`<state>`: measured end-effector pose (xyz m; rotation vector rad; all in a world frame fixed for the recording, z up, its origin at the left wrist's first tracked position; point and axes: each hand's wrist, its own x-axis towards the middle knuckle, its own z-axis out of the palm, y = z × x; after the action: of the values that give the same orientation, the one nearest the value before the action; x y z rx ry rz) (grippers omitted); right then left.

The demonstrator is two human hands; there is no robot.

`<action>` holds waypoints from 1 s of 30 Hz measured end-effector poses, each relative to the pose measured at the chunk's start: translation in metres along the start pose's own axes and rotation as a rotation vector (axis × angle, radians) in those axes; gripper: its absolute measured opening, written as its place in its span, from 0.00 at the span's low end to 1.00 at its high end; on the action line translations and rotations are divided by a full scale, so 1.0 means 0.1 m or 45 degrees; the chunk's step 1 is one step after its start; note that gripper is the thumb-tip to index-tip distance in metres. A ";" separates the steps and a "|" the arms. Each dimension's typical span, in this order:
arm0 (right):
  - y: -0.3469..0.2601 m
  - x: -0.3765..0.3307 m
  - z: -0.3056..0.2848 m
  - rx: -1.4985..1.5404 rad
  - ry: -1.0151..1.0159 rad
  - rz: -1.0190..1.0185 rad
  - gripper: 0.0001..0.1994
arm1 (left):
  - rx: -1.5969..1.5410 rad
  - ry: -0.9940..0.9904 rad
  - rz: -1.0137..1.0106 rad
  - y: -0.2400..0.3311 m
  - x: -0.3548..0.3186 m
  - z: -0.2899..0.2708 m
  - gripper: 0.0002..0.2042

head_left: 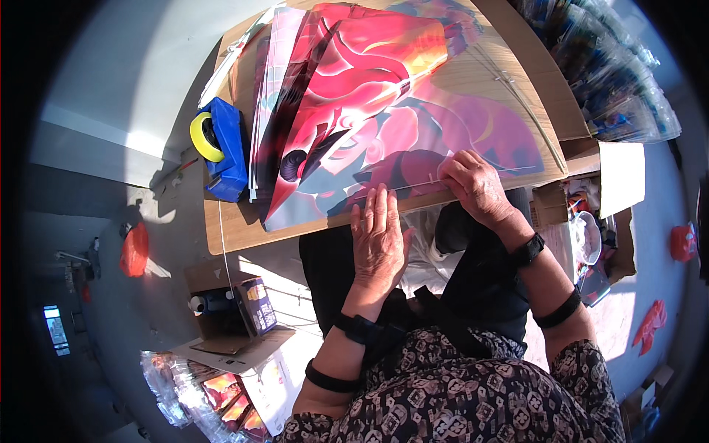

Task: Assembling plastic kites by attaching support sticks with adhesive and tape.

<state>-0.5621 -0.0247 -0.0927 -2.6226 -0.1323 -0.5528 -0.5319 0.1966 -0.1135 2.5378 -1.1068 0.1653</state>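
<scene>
A large, thin printed sheet (pixel 413 140) in pink, red, purple and grey lies across the wooden table, its near edge close to the table's front edge. A thin pale rod or strip (pixel 413 184) runs along that near edge. My left hand (pixel 380 235) lies flat over the edge, fingers stretched out and tips on the strip. To its right, my right hand (pixel 476 188) has its fingers closed together at the strip; what they pinch is hidden. Further left on the sheet, a brighter folded stack of printed sheets (pixel 362 66) fans out.
A blue tape dispenser (pixel 229 151) with a yellow roll stands at the table's left edge. Thin rods (pixel 528 107) lie on the wooden table (pixel 251 238) at right. Open cardboard boxes (pixel 620 181) flank me; clear plastic packs (pixel 605 66) are piled at far right.
</scene>
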 end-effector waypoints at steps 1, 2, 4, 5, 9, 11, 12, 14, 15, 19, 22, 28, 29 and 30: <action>-0.02 0.02 0.05 0.036 0.000 -0.014 0.06 | 0.012 -0.018 -0.010 0.01 0.01 -0.01 0.36; -0.05 0.05 0.09 0.071 0.000 -0.027 0.05 | 0.023 -0.036 -0.021 0.01 0.01 -0.01 0.36; -0.10 0.09 0.13 0.063 -0.001 -0.038 0.06 | 0.030 -0.028 -0.010 0.01 0.01 0.00 0.35; -0.13 0.10 0.16 0.058 0.009 -0.052 0.06 | 0.038 -0.022 0.001 0.01 0.01 0.01 0.35; -0.19 0.14 0.22 0.047 0.005 -0.070 0.07 | 0.021 -0.014 -0.006 -0.01 0.00 0.01 0.35; -0.20 0.15 0.24 0.029 -0.017 -0.064 0.07 | 0.010 -0.006 -0.001 -0.01 0.00 0.02 0.35; -0.21 0.15 0.26 0.031 -0.014 -0.070 0.07 | 0.009 -0.005 -0.002 -0.02 0.00 0.02 0.35; -0.22 0.16 0.27 0.031 -0.013 -0.077 0.07 | -0.005 -0.008 -0.009 -0.02 -0.01 0.02 0.35; -0.23 0.16 0.27 0.023 -0.008 -0.074 0.07 | -0.007 -0.007 -0.009 -0.02 -0.01 0.02 0.35; -0.26 0.16 0.27 0.011 -0.018 -0.061 0.07 | -0.004 -0.011 -0.010 -0.02 -0.01 0.02 0.34; -0.25 0.15 0.27 0.012 -0.014 -0.071 0.07 | 0.001 -0.005 -0.003 -0.01 -0.01 0.02 0.34; -0.22 0.13 0.30 0.017 0.030 -0.055 0.06 | -0.022 0.002 0.000 -0.01 0.00 0.04 0.36; -0.21 0.12 0.30 -0.002 0.030 -0.050 0.06 | -0.012 -0.005 -0.003 0.00 0.01 0.04 0.36; -0.21 0.12 0.31 0.018 0.045 -0.055 0.06 | 0.003 -0.013 -0.009 0.00 0.01 0.03 0.36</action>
<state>-0.5442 0.0082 -0.1042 -2.6004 -0.1813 -0.6102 -0.5320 0.1947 -0.1165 2.5470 -1.1018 0.1514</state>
